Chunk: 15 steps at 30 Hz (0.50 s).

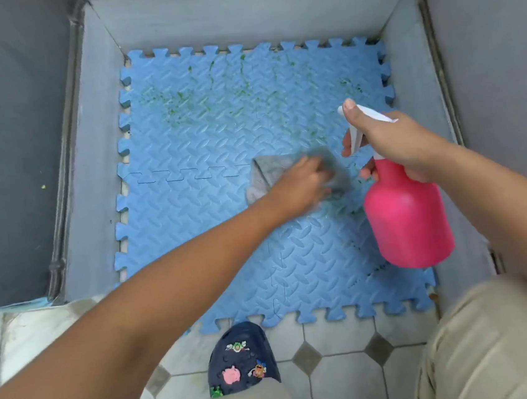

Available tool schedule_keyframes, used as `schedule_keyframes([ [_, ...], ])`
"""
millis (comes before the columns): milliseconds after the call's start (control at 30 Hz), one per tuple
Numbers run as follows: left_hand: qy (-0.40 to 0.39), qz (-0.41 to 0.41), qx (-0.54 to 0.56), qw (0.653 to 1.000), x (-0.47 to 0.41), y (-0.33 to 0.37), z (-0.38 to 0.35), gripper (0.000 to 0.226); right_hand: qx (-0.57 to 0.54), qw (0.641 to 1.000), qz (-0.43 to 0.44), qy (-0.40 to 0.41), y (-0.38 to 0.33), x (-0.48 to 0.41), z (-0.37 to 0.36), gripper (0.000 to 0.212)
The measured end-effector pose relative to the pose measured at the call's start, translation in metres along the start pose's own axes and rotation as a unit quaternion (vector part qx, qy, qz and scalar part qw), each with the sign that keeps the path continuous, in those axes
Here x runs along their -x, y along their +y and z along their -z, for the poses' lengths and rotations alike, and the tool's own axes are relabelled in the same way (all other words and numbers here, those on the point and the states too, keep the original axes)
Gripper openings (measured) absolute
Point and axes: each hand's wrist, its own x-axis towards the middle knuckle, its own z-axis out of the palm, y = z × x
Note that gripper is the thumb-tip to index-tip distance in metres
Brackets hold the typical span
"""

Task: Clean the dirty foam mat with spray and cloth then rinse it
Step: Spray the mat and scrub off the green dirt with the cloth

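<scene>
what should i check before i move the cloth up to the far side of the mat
1. Cloth in hand: the left hand holds the grey cloth down on the blue mat. ok
2. Bottle secure: the right hand grips the pink spray bottle upright above the mat, finger on the trigger. ok
3. Far half clean: green stains are spattered across it. not ok
4. Right edge clean: small dark specks below the bottle. not ok
5. Far stains wet with spray: cannot tell

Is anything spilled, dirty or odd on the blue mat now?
Yes. Green stains are spattered across the far half of the foam mat, beyond the grey cloth; the near half looks mostly clean.
</scene>
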Motion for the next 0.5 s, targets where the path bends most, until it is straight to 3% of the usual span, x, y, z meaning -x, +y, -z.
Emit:
schedule_keyframes([
  [67,-0.001,-0.087,-0.025,0.996,0.009,0.019,-0.021,0.037,-0.056,0.998,-0.025,0.023,-0.002,0.003,0.011,0.074],
  [100,0.020,-0.087,-0.029,0.996,0.014,0.017,-0.023,0.038,-0.073,0.996,-0.033,0.025,-0.002,0.005,0.017,0.071],
  [200,0.095,-0.012,-0.038,0.995,0.015,-0.014,-0.004,0.036,-0.077,0.996,-0.042,-0.001,0.005,0.011,0.028,0.064],
  [367,0.148,0.217,-0.048,0.964,0.013,-0.086,0.047,0.042,-0.035,0.999,-0.040,0.011,0.021,0.020,0.033,0.065],
  [500,0.118,0.244,-0.030,0.962,0.022,-0.087,0.057,0.043,-0.027,0.997,-0.067,-0.009,0.042,0.034,0.036,0.069],
])
